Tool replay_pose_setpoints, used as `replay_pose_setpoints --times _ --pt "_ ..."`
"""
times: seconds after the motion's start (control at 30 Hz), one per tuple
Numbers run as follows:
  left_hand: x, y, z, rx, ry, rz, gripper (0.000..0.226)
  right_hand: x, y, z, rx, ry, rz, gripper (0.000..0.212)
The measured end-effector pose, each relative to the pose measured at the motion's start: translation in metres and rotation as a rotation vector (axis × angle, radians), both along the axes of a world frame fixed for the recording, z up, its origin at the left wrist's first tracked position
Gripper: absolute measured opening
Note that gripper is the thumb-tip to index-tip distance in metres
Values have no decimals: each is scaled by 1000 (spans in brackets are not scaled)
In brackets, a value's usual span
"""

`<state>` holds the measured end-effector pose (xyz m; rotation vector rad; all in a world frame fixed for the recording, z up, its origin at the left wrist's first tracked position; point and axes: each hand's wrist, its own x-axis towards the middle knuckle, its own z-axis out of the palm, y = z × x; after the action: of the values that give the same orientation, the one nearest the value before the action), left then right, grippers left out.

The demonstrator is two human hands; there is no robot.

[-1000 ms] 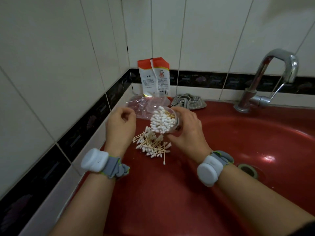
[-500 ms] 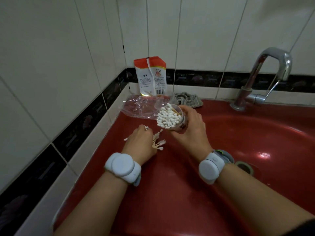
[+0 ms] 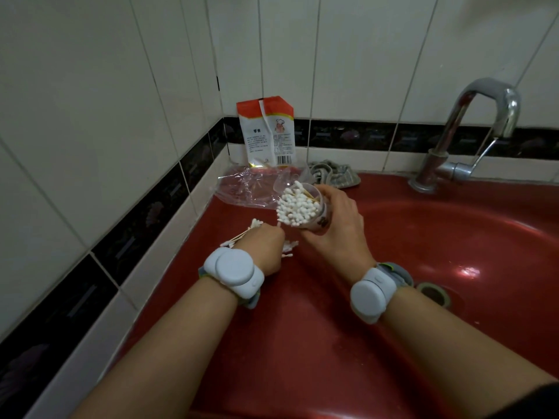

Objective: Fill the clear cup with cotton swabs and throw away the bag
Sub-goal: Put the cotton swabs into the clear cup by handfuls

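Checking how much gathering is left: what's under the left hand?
Loose cotton swabs on the red sink ledge stick out past both sides of the left hand. How many lie beneath it is hidden.

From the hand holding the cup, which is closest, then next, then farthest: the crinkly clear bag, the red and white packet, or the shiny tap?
Measured from the right hand, in the head view:
1. Clear bag: lying just beyond and left of the hand.
2. Red and white packet: standing against the back wall, behind the bag.
3. Tap: far off to the right.
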<state>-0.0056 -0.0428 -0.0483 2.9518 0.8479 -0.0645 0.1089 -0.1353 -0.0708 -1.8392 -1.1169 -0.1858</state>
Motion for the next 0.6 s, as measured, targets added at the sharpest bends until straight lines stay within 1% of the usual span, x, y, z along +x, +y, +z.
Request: replay_pose_setpoints --times 0.07,0.13,0.2,0.23,0.3,0.37,0.47,0.6 --pt "-5 4 3 -42 -50 4 20 2 -1 0 -14 -5 6 70" --pt "-12 10 8 -112 -140 13 9 3 -1 -1 -32 -7 10 70" --pt "-19 18 11 -173 -216 22 5 3 -1 -1 -30 2 9 69" --pt "-22 22 13 -200 -250 35 5 2 -1 -1 -28 4 10 68" --pt "-30 30 13 -257 -333 81 16 2 -1 -1 -31 0 16 69" --pt "-37 37 12 -362 -435 139 22 1 -1 0 -32 -3 23 70" --pt "-47 39 15 -516 -584 215 10 0 0 -1 -36 4 33 71" --pt "-59 31 27 -695 -713 235 5 -1 -1 -1 -52 10 46 72"
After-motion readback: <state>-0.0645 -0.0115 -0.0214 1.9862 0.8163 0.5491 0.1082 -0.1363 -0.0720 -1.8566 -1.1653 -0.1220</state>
